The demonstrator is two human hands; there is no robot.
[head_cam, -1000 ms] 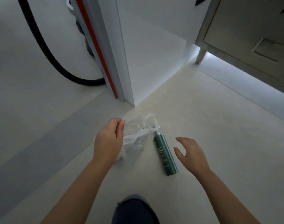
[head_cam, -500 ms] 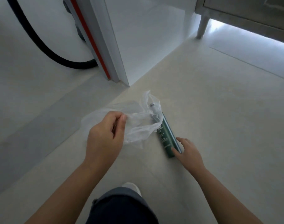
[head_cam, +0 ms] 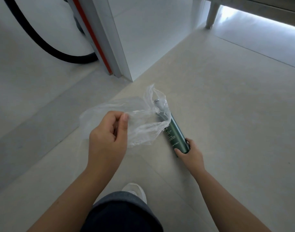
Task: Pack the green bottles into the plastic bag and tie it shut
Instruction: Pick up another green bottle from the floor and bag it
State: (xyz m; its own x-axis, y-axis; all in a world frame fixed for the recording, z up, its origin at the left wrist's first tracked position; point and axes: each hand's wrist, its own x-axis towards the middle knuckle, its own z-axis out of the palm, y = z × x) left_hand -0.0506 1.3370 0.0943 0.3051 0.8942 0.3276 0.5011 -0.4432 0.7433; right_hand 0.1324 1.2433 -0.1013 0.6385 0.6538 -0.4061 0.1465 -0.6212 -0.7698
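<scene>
A dark green bottle (head_cam: 176,134) with a silver cap lies on the pale floor, its base toward me. My right hand (head_cam: 189,152) is closed around that base end. A thin clear plastic bag (head_cam: 141,118) hangs from my left hand (head_cam: 108,133), which pinches its edge between thumb and fingers. The bag drapes over the bottle's cap end, so the cap shows only through the film. Only one bottle is in view.
A white wall corner (head_cam: 126,47) with a red-striped door frame (head_cam: 91,36) stands just beyond the bag. A black hose (head_cam: 42,46) curves across the floor at the left. A metal cabinet leg (head_cam: 210,15) is at the upper right. My knee (head_cam: 121,213) and shoe (head_cam: 135,191) are below.
My right hand went from hovering open beside the bottle to gripping its base. My left hand lifted the bag and brought it over the bottle's cap end.
</scene>
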